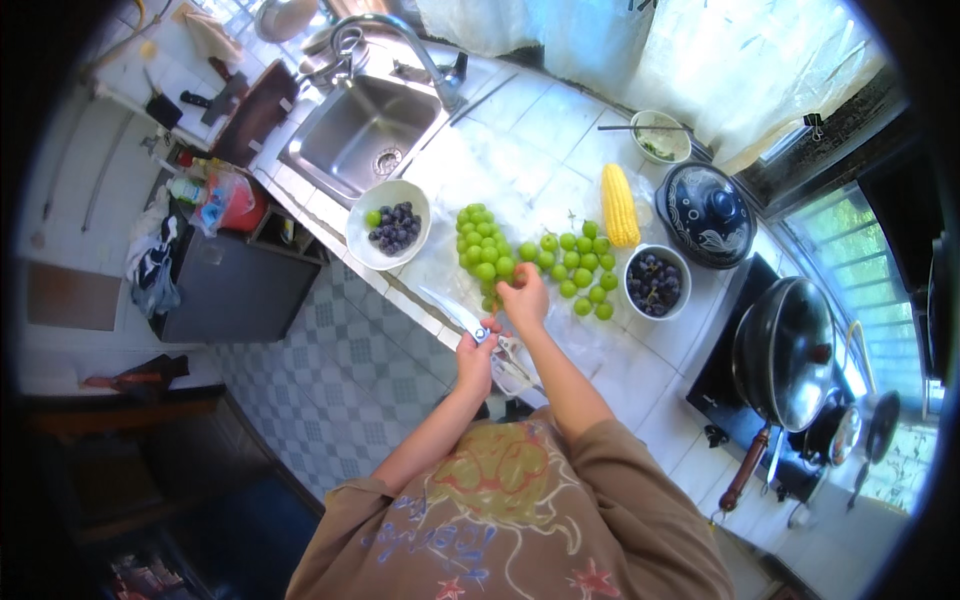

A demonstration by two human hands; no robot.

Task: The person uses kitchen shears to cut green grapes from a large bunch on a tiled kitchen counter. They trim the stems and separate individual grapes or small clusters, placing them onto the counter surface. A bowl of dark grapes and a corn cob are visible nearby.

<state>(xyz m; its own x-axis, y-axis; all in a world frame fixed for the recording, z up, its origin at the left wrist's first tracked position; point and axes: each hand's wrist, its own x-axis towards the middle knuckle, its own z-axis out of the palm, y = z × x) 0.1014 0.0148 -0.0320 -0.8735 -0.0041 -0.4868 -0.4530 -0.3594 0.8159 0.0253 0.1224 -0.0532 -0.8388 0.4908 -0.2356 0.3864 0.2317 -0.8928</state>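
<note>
My left hand (pixel 475 361) grips a pair of scissors (pixel 454 310) around the pivot, the blades pointing up and left over the counter's front edge. A bunch of green grapes (pixel 480 238) lies on clear plastic just beyond. At its lower right side my right hand (pixel 525 296) has its thumb and fingers curled onto the grapes; the fingertips are partly hidden. To the right, loose-looking green grapes (pixel 582 261) are spread out. A white bowl (pixel 358 244) on the left holds dark grapes (pixel 396 227) and one green grape (pixel 373 218). Another white bowl (pixel 680 306) contains more dark grapes (pixel 654 283).
An ear of corn (pixel 619 206) lies near a lidded dark pot (pixel 706 214) and a bowl with chopsticks (pixel 660 146). The steel sink (pixel 337 154) is at back left. A lidded wok (pixel 787 352) sits on the stove at right, its handle (pixel 746 469) jutting towards me.
</note>
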